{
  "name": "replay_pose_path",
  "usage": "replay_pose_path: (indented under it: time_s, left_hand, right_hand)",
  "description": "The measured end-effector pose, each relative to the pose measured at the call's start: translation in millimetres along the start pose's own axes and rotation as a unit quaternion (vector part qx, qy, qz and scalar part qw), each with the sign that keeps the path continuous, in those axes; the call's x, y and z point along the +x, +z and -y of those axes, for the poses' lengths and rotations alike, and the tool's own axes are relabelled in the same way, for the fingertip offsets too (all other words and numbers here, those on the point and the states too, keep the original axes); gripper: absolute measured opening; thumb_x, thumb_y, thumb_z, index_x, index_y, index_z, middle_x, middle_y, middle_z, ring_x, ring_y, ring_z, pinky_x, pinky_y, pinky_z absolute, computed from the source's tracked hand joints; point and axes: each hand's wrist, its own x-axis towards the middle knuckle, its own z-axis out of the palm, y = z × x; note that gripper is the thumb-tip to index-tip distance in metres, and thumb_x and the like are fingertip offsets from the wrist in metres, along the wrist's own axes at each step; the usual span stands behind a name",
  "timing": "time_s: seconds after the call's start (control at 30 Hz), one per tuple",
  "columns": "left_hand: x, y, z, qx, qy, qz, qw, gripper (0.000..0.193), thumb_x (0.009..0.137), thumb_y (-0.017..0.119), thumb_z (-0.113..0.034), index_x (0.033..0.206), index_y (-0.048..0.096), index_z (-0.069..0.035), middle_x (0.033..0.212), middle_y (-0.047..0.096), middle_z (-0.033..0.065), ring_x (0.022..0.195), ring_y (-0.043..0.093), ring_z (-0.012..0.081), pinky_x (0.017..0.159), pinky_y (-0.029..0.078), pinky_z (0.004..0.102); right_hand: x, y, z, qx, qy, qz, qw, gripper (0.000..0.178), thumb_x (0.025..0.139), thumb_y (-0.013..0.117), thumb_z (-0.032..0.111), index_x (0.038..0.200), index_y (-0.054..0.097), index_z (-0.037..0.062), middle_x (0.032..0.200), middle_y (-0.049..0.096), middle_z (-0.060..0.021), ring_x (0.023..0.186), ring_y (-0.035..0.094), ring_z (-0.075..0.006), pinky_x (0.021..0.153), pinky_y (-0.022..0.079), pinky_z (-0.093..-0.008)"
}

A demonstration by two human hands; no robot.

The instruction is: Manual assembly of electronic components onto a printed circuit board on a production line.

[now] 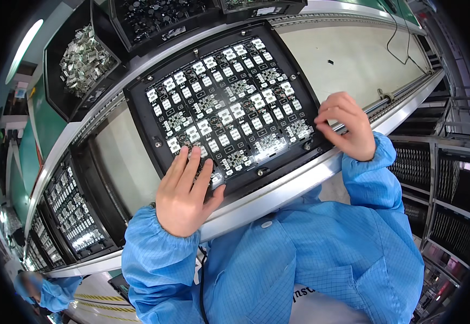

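Observation:
A black carrier tray [155, 144] lies tilted across the conveyor in front of me, with a panel of circuit boards [240, 102] set in it. White square parts stand in rows on the boards. My left hand [184, 197] is open, its fingers spread over the tray's near left corner and covering part of the boards. At the tray's right edge is my right hand [349, 125], its fingers curled and the thumb close to the index fingertip in a pinch. Whatever lies between those fingertips is too small to make out.
Beyond the tray stand a black bin of small silver metal parts [86, 59] and a bin of dark parts [154, 19]. More loaded trays [76, 208] sit along the line at left. A small black piece [330, 62] lies on the pale surface. Slotted racks [413, 164] stand at right.

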Motion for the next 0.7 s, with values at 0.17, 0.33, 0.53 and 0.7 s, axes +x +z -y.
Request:
replay_pose_path:
  time_s: [0.17, 0.33, 0.53, 0.7]
  left_hand:
    - [0.5, -0.6, 1.7, -0.008, -0.011, 0.012, 1.0, 0.043, 0.063, 0.077, -0.013, 0.102, 0.065, 0.001, 0.119, 0.058, 0.0212, 0.114, 0.054, 0.0393, 0.09, 0.049, 0.0424]
    - [0.8, -2.5, 2.9, -0.014, -0.02, 0.024, 0.999, 0.044, 0.063, 0.077, -0.013, 0.103, 0.065, 0.001, 0.12, 0.057, 0.0218, 0.114, 0.054, 0.0393, 0.092, 0.048, 0.0428]
    - [2.0, -0.1, 4.6, -0.001, -0.014, 0.029, 0.999, 0.044, 0.063, 0.077, -0.013, 0.103, 0.064, 0.001, 0.119, 0.057, 0.0224, 0.113, 0.054, 0.0396, 0.092, 0.048, 0.0439]
    - [1.6, 5.8, 7.0, 0.018, -0.001, 0.016, 1.0, 0.043, 0.06, 0.076, -0.016, 0.098, 0.066, 0.001, 0.115, 0.059, 0.022, 0.109, 0.057, 0.0391, 0.09, 0.05, 0.0446]
  right_hand:
    - [-6.4, 11.3, -0.2, 0.025, -0.039, 0.055, 0.997, 0.022, 0.063, 0.074, 0.003, 0.083, 0.064, 0.005, 0.088, 0.057, -0.0079, 0.085, 0.053, -0.028, 0.076, 0.043, -0.0371]
    - [-13.0, 15.2, 2.4, 0.03, -0.011, 0.046, 0.998, 0.019, 0.064, 0.074, 0.005, 0.081, 0.064, 0.0059, 0.086, 0.058, -0.0054, 0.087, 0.054, -0.0254, 0.078, 0.042, -0.0351]
    - [13.0, -3.7, -3.5, 0.06, -0.065, 0.06, 0.994, 0.014, 0.067, 0.07, -0.001, 0.079, 0.064, 0.003, 0.083, 0.06, -0.0081, 0.081, 0.054, -0.0273, 0.073, 0.043, -0.0364]
    - [68.5, -13.7, -8.2, 0.018, -0.063, 0.018, 0.998, 0.014, 0.075, 0.061, -0.005, 0.088, 0.063, -0.0008, 0.084, 0.061, -0.0117, 0.08, 0.057, -0.0294, 0.074, 0.045, -0.0363]
